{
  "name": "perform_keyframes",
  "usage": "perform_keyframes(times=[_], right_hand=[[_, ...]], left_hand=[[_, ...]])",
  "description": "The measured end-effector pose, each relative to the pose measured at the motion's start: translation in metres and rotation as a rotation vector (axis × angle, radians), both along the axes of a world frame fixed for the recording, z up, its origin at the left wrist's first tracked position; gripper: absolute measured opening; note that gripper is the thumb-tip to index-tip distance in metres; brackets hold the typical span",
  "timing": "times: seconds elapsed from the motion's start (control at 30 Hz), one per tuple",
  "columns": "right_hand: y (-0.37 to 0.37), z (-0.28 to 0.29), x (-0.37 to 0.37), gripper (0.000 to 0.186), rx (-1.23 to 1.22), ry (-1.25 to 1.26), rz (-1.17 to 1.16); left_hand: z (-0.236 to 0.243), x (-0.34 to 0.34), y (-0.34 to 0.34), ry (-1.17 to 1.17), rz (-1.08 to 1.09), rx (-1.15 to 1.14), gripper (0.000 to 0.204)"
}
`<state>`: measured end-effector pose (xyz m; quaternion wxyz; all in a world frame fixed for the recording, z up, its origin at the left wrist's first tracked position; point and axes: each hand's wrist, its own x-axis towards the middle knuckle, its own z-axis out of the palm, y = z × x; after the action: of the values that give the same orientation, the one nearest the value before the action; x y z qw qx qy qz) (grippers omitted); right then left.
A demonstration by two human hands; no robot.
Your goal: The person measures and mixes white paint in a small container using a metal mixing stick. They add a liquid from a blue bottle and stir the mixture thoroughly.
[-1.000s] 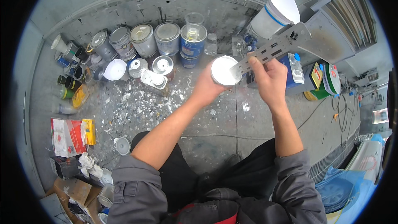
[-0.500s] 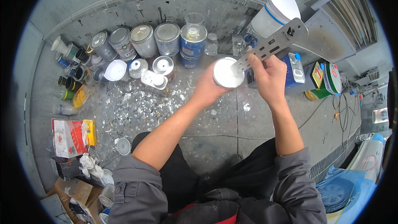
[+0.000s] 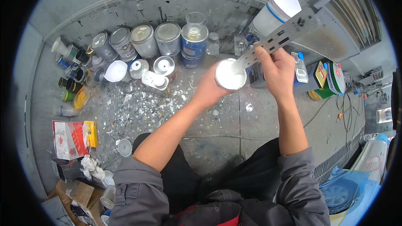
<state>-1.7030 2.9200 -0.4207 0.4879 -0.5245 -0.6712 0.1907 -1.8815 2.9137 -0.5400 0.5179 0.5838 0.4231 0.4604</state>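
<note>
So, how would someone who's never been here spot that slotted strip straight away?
Start at the row of metal cans along the wall and go right to the person's right hand, near a pale container with a blue band. That hand grips a long, flat strip slanting into a cup of white liquid; unlike the round cans nearby, it's thin, straight and pierced with dark slots.

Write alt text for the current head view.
A person's left hand holds a cup of white liquid while the right hand holds a flat, slotted strip reaching into it. Beyond, lidded cans line a wall; the floor is spattered.
</note>
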Motion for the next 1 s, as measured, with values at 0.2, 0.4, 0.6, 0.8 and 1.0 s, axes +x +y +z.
perform_keyframes(times=[0.2,0.4,0.6,0.8,1.0], right_hand=[[-0.01,-0.013,-0.003,0.021,-0.121,-0.035,-0.036],[-0.013,0.008,-0.008,0.026,-0.058,0.159,0.057],[-0.001,-0.002,-0.001,0.019,-0.086,0.086,-0.016],[-0.014,-0.019,-0.006,0.022,-0.108,0.017,-0.012],[-0.012,0.006,-0.002,0.021,-0.125,0.167,0.016]], left_hand=[[-0.008,-0.002,0.002,-0.012,0.033,-0.038,0.088],[-0.007,-0.001,0.003,0.019,0.005,-0.018,0.088],[0.002,-0.005,0.0,-0.003,-0.019,0.01,0.084],[0.005,-0.002,0.0,-0.048,0.015,-0.054,0.082],[-0.002,-0.005,-0.001,0.003,0.018,-0.034,0.084]])
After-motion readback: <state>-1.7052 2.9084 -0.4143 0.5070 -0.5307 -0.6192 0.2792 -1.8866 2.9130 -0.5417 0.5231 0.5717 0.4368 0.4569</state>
